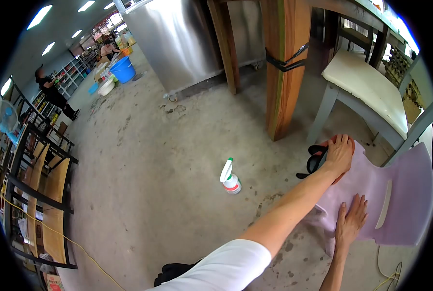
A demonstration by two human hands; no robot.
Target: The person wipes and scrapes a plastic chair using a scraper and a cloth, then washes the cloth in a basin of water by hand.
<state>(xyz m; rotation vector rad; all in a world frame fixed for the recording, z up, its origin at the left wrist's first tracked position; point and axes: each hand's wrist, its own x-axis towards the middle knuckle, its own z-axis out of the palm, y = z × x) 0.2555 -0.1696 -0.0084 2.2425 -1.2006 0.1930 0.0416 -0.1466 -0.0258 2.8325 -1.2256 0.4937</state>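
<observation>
Nearest the camera is your white short sleeve (228, 266), the bare left forearm running from it toward the right of the view. Your left hand (338, 154) lies over a rounded orange-red item (351, 148) on the front part of a pale purple moulded plastic chair (410, 194). The fingers on that hand are bent and set close together; whether they grip the item or merely press on it, you cannot be told from this view. Black looped strap-like pieces (315, 159) show just beside the item, on its left; their attachment cannot be confirmed. Your right hand (351, 222) rests palm down on the same chair, fingers extended, thumb apart, grasping nothing. The chair's backrest, with its long slot, stands to the right of both hands.

To your left, a white spray bottle with green trim and a red-marked label (232, 184) stands upright on the stained grey concrete floor (153, 174), well apart from your hands. Beyond the purple chair, note a grey-framed chair with a cream seat (367, 87) and a brown wooden post bound with black tape (288, 92).
</observation>
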